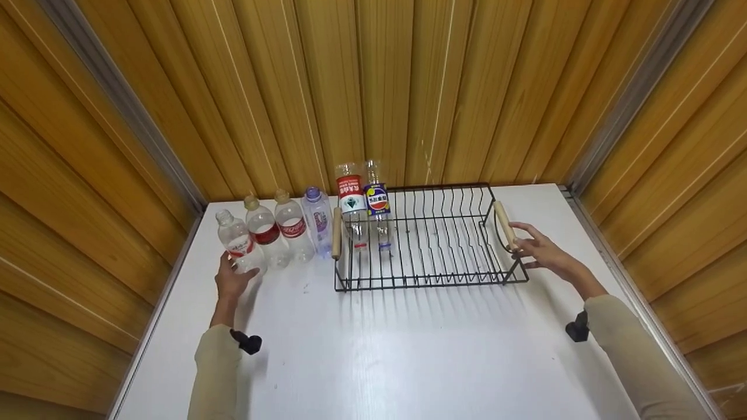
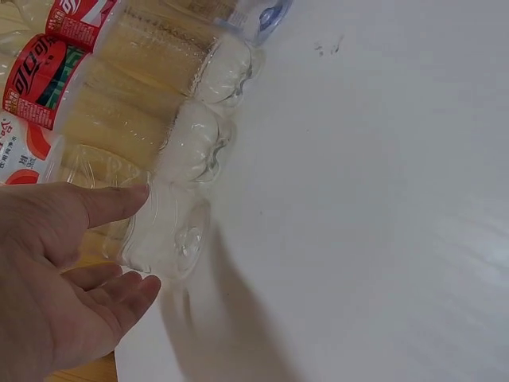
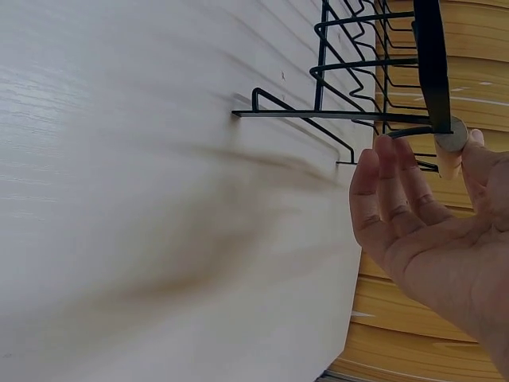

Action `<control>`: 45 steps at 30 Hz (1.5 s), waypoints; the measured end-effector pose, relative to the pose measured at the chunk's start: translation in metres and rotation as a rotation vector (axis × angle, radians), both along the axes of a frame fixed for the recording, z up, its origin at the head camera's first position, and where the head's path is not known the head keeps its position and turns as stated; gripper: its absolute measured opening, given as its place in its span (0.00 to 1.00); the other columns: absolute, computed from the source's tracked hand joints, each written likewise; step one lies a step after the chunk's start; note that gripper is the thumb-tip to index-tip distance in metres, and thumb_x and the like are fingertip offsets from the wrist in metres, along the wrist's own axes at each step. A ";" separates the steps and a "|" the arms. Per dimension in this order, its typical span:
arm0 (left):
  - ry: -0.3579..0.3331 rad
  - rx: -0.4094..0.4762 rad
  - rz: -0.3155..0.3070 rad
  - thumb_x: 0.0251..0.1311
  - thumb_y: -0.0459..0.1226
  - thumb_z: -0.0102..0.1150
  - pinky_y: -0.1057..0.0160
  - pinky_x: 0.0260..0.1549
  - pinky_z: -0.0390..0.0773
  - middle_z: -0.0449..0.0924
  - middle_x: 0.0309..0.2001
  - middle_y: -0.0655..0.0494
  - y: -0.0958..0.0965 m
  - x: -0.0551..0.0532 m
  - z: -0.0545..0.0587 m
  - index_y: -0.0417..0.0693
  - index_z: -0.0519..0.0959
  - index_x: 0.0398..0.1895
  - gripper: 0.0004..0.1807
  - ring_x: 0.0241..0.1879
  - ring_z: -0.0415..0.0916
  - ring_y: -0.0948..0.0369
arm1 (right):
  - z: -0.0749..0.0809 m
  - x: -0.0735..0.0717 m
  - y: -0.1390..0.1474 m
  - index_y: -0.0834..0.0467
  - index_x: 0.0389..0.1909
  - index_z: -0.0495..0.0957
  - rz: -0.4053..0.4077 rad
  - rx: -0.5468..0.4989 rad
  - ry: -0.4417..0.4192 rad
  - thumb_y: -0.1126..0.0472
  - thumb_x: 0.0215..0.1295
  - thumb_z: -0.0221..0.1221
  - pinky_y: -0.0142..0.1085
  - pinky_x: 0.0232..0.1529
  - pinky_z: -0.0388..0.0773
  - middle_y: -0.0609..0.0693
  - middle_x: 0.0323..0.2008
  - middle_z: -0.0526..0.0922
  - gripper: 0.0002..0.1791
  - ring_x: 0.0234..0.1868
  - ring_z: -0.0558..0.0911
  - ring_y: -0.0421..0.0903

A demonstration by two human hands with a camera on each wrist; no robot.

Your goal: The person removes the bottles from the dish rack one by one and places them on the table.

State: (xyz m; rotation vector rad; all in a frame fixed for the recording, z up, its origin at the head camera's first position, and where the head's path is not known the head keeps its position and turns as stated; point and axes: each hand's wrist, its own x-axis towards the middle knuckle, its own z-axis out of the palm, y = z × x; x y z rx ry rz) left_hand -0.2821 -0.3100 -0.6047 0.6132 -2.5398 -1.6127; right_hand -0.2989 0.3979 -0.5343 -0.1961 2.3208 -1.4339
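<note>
A clear plastic bottle (image 1: pixel 236 240) stands at the left end of a row. My left hand (image 1: pixel 233 281) is at its lower part, thumb and relaxed fingers spread to either side, the thumb tip against it in the left wrist view. Three other bottles follow: two with red labels (image 1: pixel 267 234) (image 1: pixel 293 227) and one bluish bottle (image 1: pixel 319 224). My right hand (image 1: pixel 545 255) holds the right wooden handle (image 1: pixel 505 224) of a black wire rack (image 1: pixel 432 280) between thumb and fingers, with fingertips at the wire below. Two labelled bottles (image 1: pixel 351 202) (image 1: pixel 377 199) stand upside down in the rack's left slots.
The rack's second wooden handle (image 1: pixel 337 233) is beside the bluish bottle. Everything stands on a white table (image 1: pixel 408 356), near its back edge. Wood-patterned panels (image 1: pixel 385 87) rise behind and on both sides.
</note>
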 end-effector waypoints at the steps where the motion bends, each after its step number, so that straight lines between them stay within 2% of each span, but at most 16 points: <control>1: -0.003 0.008 0.001 0.60 0.26 0.66 0.43 0.76 0.59 0.54 0.78 0.30 0.000 0.001 0.001 0.36 0.43 0.81 0.52 0.77 0.55 0.37 | 0.000 0.000 0.001 0.53 0.81 0.42 0.002 -0.001 0.000 0.49 0.83 0.45 0.61 0.61 0.77 0.75 0.65 0.70 0.36 0.64 0.76 0.66; 6: -0.018 0.021 0.020 0.61 0.29 0.66 0.42 0.74 0.62 0.57 0.76 0.28 -0.002 0.007 0.005 0.35 0.47 0.80 0.49 0.75 0.58 0.36 | 0.001 0.002 0.003 0.53 0.81 0.42 -0.006 0.005 -0.003 0.49 0.83 0.45 0.57 0.60 0.78 0.75 0.65 0.70 0.36 0.63 0.78 0.63; 12: -0.009 0.035 0.069 0.63 0.32 0.64 0.40 0.69 0.67 0.62 0.71 0.28 -0.005 0.021 0.007 0.35 0.53 0.77 0.43 0.71 0.62 0.36 | 0.003 0.000 0.003 0.53 0.81 0.42 -0.007 0.015 0.001 0.47 0.83 0.44 0.56 0.59 0.79 0.75 0.65 0.70 0.36 0.61 0.79 0.61; 15: -0.022 0.062 0.091 0.64 0.32 0.63 0.43 0.66 0.70 0.63 0.71 0.29 -0.005 0.027 0.007 0.36 0.55 0.76 0.40 0.70 0.64 0.37 | 0.004 -0.001 0.004 0.52 0.82 0.41 -0.008 0.020 0.008 0.47 0.83 0.44 0.56 0.59 0.79 0.75 0.65 0.70 0.36 0.62 0.78 0.63; 17: -0.031 0.081 0.106 0.65 0.33 0.63 0.50 0.60 0.75 0.64 0.70 0.31 -0.003 0.030 0.006 0.36 0.58 0.75 0.38 0.68 0.67 0.39 | 0.005 -0.001 0.005 0.52 0.82 0.41 -0.006 0.025 0.009 0.47 0.83 0.43 0.57 0.59 0.79 0.74 0.65 0.70 0.36 0.63 0.77 0.65; 19: -0.034 0.094 0.118 0.66 0.34 0.63 0.60 0.51 0.77 0.68 0.68 0.33 0.000 0.033 0.005 0.37 0.61 0.73 0.35 0.63 0.72 0.44 | 0.005 -0.001 0.006 0.51 0.82 0.40 -0.004 0.021 0.005 0.47 0.83 0.44 0.60 0.60 0.78 0.75 0.66 0.69 0.36 0.64 0.76 0.68; 22: -0.012 0.112 0.124 0.67 0.35 0.63 0.71 0.38 0.77 0.76 0.62 0.37 0.007 0.036 0.004 0.36 0.69 0.68 0.29 0.50 0.80 0.57 | 0.005 -0.001 0.006 0.51 0.82 0.40 -0.001 0.020 0.003 0.47 0.83 0.43 0.62 0.61 0.77 0.75 0.67 0.68 0.36 0.66 0.74 0.70; 25: 0.019 0.131 0.110 0.67 0.35 0.63 0.74 0.32 0.77 0.84 0.48 0.47 0.016 0.038 0.004 0.35 0.75 0.61 0.22 0.36 0.79 0.68 | 0.004 0.000 0.005 0.51 0.82 0.40 -0.003 0.024 0.002 0.47 0.83 0.43 0.62 0.61 0.77 0.75 0.67 0.68 0.36 0.66 0.74 0.70; 27: 0.028 0.146 0.088 0.67 0.35 0.62 0.72 0.32 0.77 0.85 0.41 0.54 0.023 0.040 0.005 0.35 0.77 0.59 0.20 0.32 0.78 0.71 | 0.003 0.000 0.004 0.51 0.82 0.40 -0.002 0.028 0.000 0.46 0.83 0.43 0.62 0.61 0.77 0.75 0.67 0.68 0.36 0.66 0.74 0.70; 30: 0.025 0.142 0.035 0.68 0.35 0.61 0.71 0.34 0.78 0.85 0.38 0.60 0.034 0.042 0.009 0.35 0.77 0.58 0.18 0.33 0.78 0.72 | 0.003 0.000 0.001 0.51 0.82 0.40 0.004 0.031 -0.008 0.46 0.83 0.43 0.61 0.61 0.77 0.75 0.67 0.67 0.36 0.66 0.73 0.70; 34: 0.004 0.131 -0.081 0.69 0.37 0.62 0.67 0.39 0.79 0.86 0.43 0.53 0.049 0.043 0.017 0.36 0.77 0.57 0.18 0.37 0.79 0.69 | 0.004 0.001 -0.001 0.51 0.82 0.40 0.004 0.031 -0.017 0.45 0.83 0.43 0.60 0.61 0.77 0.75 0.68 0.66 0.36 0.67 0.72 0.70; 41: 0.000 0.116 -0.443 0.70 0.39 0.62 0.59 0.43 0.79 0.84 0.51 0.42 0.074 0.037 0.033 0.42 0.76 0.65 0.23 0.46 0.81 0.59 | 0.005 0.001 -0.002 0.51 0.82 0.40 -0.002 0.036 -0.019 0.44 0.82 0.43 0.60 0.61 0.77 0.75 0.68 0.66 0.37 0.66 0.74 0.68; 45: 0.014 0.124 -0.584 0.70 0.42 0.62 0.52 0.48 0.80 0.81 0.57 0.38 0.089 0.033 0.043 0.48 0.71 0.71 0.28 0.53 0.80 0.50 | 0.005 0.001 -0.001 0.50 0.82 0.40 0.005 0.033 -0.017 0.44 0.82 0.43 0.57 0.59 0.78 0.74 0.67 0.66 0.37 0.65 0.75 0.66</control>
